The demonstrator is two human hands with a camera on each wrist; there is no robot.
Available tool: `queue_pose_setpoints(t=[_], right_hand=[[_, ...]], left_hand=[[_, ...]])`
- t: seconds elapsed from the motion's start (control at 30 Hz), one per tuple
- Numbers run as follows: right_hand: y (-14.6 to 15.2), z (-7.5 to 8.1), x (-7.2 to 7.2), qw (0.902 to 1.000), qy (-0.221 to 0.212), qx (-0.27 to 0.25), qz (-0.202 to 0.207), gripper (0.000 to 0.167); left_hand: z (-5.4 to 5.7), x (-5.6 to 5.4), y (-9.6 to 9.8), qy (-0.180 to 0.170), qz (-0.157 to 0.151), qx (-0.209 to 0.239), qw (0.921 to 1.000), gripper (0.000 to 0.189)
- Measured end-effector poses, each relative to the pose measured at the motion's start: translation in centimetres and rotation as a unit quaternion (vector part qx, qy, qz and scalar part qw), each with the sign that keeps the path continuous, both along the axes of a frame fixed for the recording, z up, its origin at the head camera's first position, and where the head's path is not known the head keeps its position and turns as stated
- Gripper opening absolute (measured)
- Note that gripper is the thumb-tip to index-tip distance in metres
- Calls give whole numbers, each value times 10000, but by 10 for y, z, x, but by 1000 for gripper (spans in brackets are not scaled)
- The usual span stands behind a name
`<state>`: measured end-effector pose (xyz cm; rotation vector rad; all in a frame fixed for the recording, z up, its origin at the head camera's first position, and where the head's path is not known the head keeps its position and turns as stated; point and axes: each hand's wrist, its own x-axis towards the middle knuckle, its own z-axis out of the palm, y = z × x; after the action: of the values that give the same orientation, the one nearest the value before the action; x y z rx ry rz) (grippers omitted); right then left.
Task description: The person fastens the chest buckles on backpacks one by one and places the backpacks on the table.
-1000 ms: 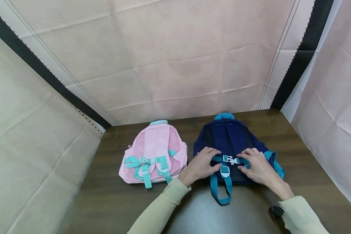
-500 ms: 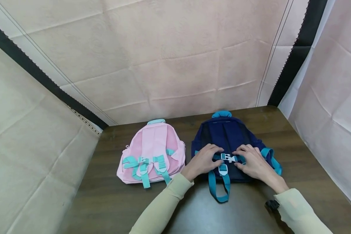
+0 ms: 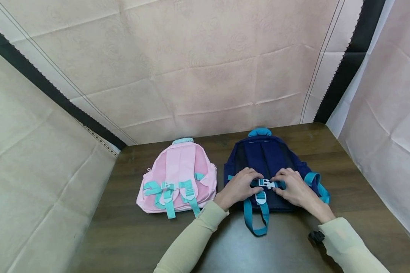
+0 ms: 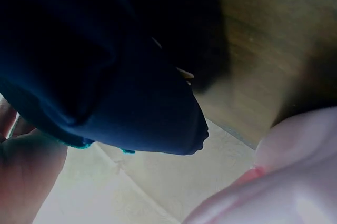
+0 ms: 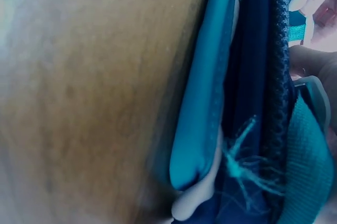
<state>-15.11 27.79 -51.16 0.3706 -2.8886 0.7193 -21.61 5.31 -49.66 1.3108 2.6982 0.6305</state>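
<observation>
A navy backpack [image 3: 259, 155] lies with its strap side up on the table. Across its lower part runs a teal strap with a white side-release buckle [image 3: 267, 184], whose two halves meet in line. My left hand [image 3: 240, 185] holds the strap just left of the buckle between thumb and fingers. On the other side, my right hand [image 3: 295, 189] pinches the strap at the buckle's right end. Below the buckle hangs a teal strap loop [image 3: 248, 220] with a white adjuster [image 3: 260, 197]. The left wrist view shows the backpack's dark side [image 4: 142, 92] beside part of the hand.
A pink backpack [image 3: 181, 163] with mint straps lies left of the navy one, close to my left forearm. Both are on a brown wooden table [image 3: 123, 227]. Pale fabric walls [image 3: 205, 68] stand behind and at both sides. Another teal strap [image 3: 322, 189] sticks out at the navy backpack's right.
The view has shifted slightly. The hands have drawn a little closer together at the buckle, and its halves sit closer than a second ago. The pink backpack has not moved.
</observation>
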Motion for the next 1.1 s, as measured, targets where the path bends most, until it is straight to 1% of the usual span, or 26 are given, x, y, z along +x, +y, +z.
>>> queue_pose_setpoints(t=[0.13,0.3,0.57,0.6,0.73,0.8,0.83,1.0,1.1], right_hand=[[2,0,1,9999,86,-54,24,21],[6,1,3,9996,257,-123,41,21],[6,-2,5,9990,298,-336,-37,21],[6,-2,5,9988,327,-355,-42,20],[7,-1,7,9978,473,-464,-66,20],[7,-1,7,9973,520,-522,-41,21],[7,-1,7,9970,545,-543,-35,21],[7,-1,8,9956,691,-621,-92,22],[7,0,9,9949,751,-659,-117,23]], left_hand=[[0,-1,3,48,-28,-12,10000,39],[-1,-2,4,32,-48,104,9999,34],[-5,-1,1,-87,71,359,9993,32],[-11,-4,1,-20,51,399,9992,34],[-13,-5,1,-47,48,487,9988,34],[-13,-4,1,-31,94,450,9989,33],[-7,-2,0,-107,131,442,9989,31],[-6,0,-1,-87,180,417,9989,31],[-7,0,-1,-144,178,433,9988,31]])
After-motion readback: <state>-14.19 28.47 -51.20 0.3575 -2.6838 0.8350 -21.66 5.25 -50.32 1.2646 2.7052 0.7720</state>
